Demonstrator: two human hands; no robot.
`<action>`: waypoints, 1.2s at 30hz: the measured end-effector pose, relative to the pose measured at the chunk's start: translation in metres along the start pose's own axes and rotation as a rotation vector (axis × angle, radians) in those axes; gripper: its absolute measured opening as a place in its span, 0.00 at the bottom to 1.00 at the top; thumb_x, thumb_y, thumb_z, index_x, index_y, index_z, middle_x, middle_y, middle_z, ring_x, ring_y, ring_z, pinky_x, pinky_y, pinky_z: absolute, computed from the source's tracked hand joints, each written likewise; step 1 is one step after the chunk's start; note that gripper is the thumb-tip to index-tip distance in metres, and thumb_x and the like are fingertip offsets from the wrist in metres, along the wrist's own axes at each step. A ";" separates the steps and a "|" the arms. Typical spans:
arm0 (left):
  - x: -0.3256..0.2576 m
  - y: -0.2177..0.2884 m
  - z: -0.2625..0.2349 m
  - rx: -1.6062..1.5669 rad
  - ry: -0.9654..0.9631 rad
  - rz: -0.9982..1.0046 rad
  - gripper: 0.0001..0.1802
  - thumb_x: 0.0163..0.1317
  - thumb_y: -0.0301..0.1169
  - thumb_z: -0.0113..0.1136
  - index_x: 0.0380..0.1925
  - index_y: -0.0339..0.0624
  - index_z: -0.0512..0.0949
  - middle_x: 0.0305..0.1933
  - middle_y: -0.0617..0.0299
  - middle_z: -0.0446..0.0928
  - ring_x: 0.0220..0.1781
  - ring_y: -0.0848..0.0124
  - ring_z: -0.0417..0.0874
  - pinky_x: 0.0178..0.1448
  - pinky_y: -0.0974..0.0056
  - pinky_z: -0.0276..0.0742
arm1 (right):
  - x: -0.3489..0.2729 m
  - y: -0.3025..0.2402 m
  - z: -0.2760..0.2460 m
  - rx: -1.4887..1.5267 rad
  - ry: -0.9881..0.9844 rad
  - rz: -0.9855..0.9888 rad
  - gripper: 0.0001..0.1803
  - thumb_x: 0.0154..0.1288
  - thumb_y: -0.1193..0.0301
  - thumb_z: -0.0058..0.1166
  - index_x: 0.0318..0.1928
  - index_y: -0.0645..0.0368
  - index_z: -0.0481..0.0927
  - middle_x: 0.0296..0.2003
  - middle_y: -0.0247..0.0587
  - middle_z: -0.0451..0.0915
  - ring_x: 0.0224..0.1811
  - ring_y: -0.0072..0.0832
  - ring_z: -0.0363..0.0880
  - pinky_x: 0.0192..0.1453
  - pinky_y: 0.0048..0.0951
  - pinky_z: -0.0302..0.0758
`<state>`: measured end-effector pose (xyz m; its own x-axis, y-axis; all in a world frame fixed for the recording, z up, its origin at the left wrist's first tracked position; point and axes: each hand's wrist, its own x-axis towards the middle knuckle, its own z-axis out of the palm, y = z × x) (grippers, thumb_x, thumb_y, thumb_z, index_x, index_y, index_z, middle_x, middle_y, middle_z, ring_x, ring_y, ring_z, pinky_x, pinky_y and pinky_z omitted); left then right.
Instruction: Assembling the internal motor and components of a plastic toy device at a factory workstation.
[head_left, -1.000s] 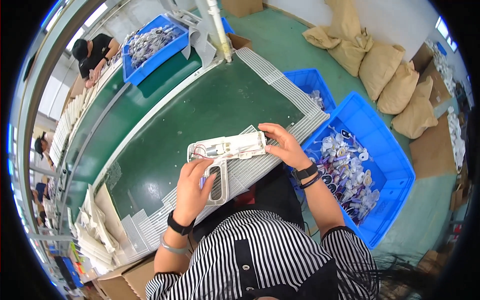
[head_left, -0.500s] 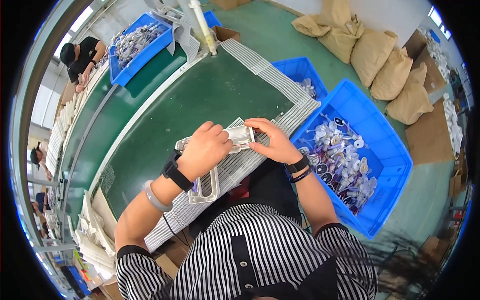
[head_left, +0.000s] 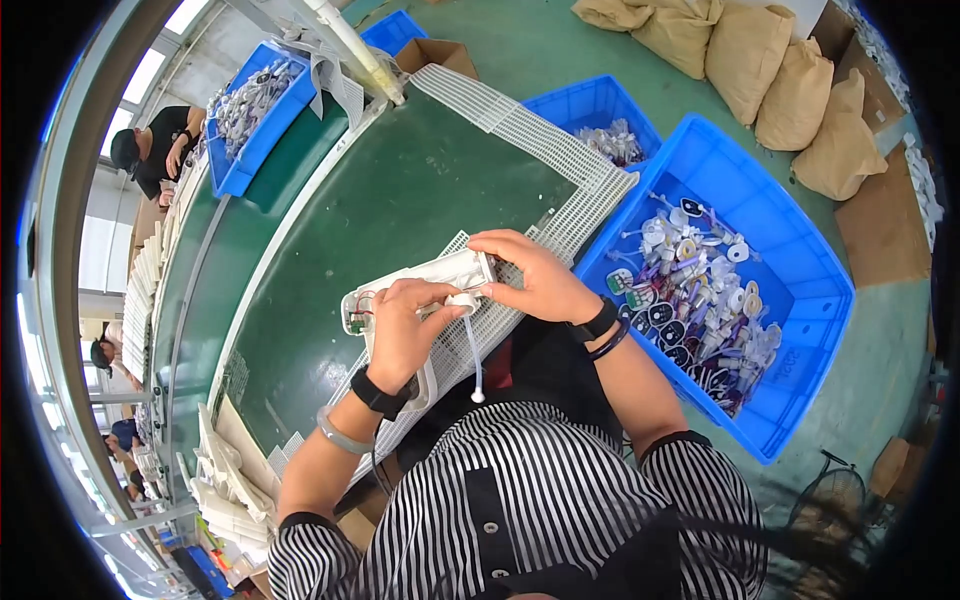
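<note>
A long white plastic housing (head_left: pixel 432 270) with a looped handle lies across the near edge of the green work surface, its open side up. Red wires and a bit of green circuit board show at its left end. My left hand (head_left: pixel 405 318) pinches a small round white plastic piece (head_left: pixel 461 301) over the housing's near side. From that piece a thin pale tube (head_left: pixel 475 350) with a white tip hangs toward me. At the housing's right end my right hand (head_left: pixel 532 277) is closed, thumb and fingers gripping the end.
To my right stands a large blue bin (head_left: pixel 800 380) of small white parts with wires; a smaller blue bin (head_left: pixel 560 103) is behind it. White slatted strips (head_left: pixel 520 130) edge the green belt (head_left: pixel 400 180). White shells (head_left: pixel 225 480) are stacked at left. A person (head_left: pixel 160 150) works across the line.
My left hand has gone from a fist over the housing to a pinch on the round piece. The tube now hangs in view. My right hand stays at the housing's end.
</note>
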<state>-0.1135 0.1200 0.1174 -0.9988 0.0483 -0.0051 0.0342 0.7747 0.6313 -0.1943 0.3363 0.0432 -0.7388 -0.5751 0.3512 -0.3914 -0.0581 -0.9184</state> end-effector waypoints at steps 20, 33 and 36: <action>-0.003 0.047 0.003 0.923 -0.043 0.510 0.03 0.50 0.29 0.59 0.27 0.46 0.77 0.30 0.62 0.73 0.40 0.63 0.76 0.49 0.57 0.71 | 0.002 0.000 0.000 0.023 0.016 -0.002 0.30 0.62 0.74 0.66 0.65 0.60 0.76 0.64 0.48 0.74 0.67 0.40 0.74 0.70 0.37 0.71; -0.008 0.008 -0.002 0.329 0.108 0.189 0.11 0.57 0.28 0.70 0.41 0.44 0.82 0.37 0.57 0.82 0.45 0.56 0.82 0.53 0.53 0.72 | 0.002 0.001 -0.001 0.019 -0.028 -0.011 0.27 0.63 0.74 0.65 0.64 0.57 0.79 0.64 0.50 0.73 0.67 0.43 0.74 0.68 0.37 0.73; -0.009 0.001 0.003 0.293 0.146 0.152 0.11 0.57 0.30 0.70 0.41 0.46 0.83 0.37 0.59 0.83 0.46 0.58 0.81 0.58 0.54 0.68 | 0.003 -0.001 0.000 0.025 -0.045 -0.006 0.27 0.63 0.73 0.65 0.64 0.57 0.78 0.65 0.50 0.73 0.67 0.43 0.73 0.68 0.37 0.72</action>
<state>-0.1044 0.1218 0.1160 -0.9751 0.1026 0.1965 0.1702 0.9144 0.3673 -0.1962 0.3350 0.0447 -0.7106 -0.6109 0.3490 -0.3817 -0.0819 -0.9207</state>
